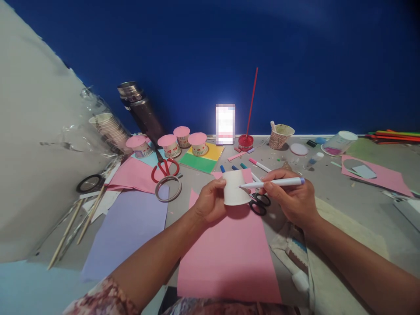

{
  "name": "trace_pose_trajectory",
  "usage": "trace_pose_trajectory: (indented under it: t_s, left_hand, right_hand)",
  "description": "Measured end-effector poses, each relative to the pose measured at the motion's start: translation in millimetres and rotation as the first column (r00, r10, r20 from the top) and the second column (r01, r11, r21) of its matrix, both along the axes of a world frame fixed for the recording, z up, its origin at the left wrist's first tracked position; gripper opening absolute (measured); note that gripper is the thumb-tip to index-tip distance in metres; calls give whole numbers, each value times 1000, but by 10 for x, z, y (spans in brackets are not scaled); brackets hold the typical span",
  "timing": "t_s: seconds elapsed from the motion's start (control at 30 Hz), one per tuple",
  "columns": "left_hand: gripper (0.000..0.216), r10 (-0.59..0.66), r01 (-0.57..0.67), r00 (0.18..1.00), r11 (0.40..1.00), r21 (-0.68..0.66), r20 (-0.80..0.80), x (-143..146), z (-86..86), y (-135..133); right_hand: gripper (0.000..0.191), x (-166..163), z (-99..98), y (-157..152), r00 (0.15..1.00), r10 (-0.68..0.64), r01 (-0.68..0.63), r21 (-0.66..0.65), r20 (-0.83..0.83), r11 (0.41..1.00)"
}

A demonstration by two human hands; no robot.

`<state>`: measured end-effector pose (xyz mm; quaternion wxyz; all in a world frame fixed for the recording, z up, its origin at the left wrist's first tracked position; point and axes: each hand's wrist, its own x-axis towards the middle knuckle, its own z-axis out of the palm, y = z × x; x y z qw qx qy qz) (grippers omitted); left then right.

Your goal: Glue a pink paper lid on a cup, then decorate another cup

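At the far left leans a stack of paper cups [110, 131] in clear plastic, and next to it stands a dark flask [144, 113]; if it bears a label, I cannot read it; to the right of it are four decorated cups [170, 148] with pink tops, on whose sides are drawn small red and green figures, too small to tell whether some writing is among them; nearer to the person lie a lilac sheet [127, 232], the red-handled scissors [168, 169] and a grey tape roll [157, 192]; then comes the left hand [211, 200], which is closed around the left side of the white cup [233, 188]; its thumb presses on the near wall, while the other fingers are mostly hidden behind; the cup is held with its wider rim downward, over a long pink sheet [226, 258], and its visible wall is plain white; behind it stands a bright screen [225, 124], blurred into blocks, so its content cannot be read; the tip of a white marker [284, 182] points at the right part of the cup's wall, but whether it touches I cannot tell; the right hand [293, 201] pinches this marker between thumb and fingers, and these fingers are just beside the cup, to its right; the black-handled scissors [258, 203] lie between; farther right are a patterned cup [280, 139], a small bottle [314, 161], whose marking is unreadable, and a tipped clear cup [341, 142].
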<state>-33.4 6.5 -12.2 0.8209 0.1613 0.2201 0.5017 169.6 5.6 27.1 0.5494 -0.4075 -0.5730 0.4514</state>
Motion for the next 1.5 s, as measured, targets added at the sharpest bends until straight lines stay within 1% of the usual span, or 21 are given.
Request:
trace_pose_trajectory:
  t_s: [0.23, 0.33, 0.57, 0.73, 0.93, 1.13, 1.3, 1.5]
  left_hand:
    - [39, -19, 20, 999, 1000, -22, 33, -30, -25, -1]
    - [39, -26, 27, 999, 999, -23, 46, -33, -31, -3]
    - [41, -29, 29, 999, 999, -21, 34, -18, -25, -5]
    - [44, -21, 21, 1000, 1000, -13, 15, -5, -32, -3]
    - [41, -29, 30, 999, 999, -19, 31, -18, -17, -1]
    - [41, -34, 35, 998, 999, -24, 45, -24, -5, -12]
    - [41, -42, 43, 998, 999, -22, 50, -16, -9, -10]
    - [43, -35, 37, 999, 999, -28, 38, -16, -18, -8]
  right_hand:
    - [19, 66, -61, 42, 1000, 18, -18, 5, 16, 1000]
    - [21, 74, -72, 47, 1000, 27, -27, -4, 16, 1000]
    - [24, 22, -45, 20, 998, 29, -30, -15, -51, 999]
    - [25, -3, -9, 0, 999, 16, -16, -10, -34, 1000]
    - [23, 56, -54, 46, 999, 17, -17, 5, 28, 1000]
    - [26, 39, -56, 25, 999, 19, -20, -41, -29, 999]
    - [25, 31, -32, 21, 1000, 9, -9, -25, -2, 1000]
    - [25, 73, -74, 50, 999, 28, -27, -25, 23, 999]
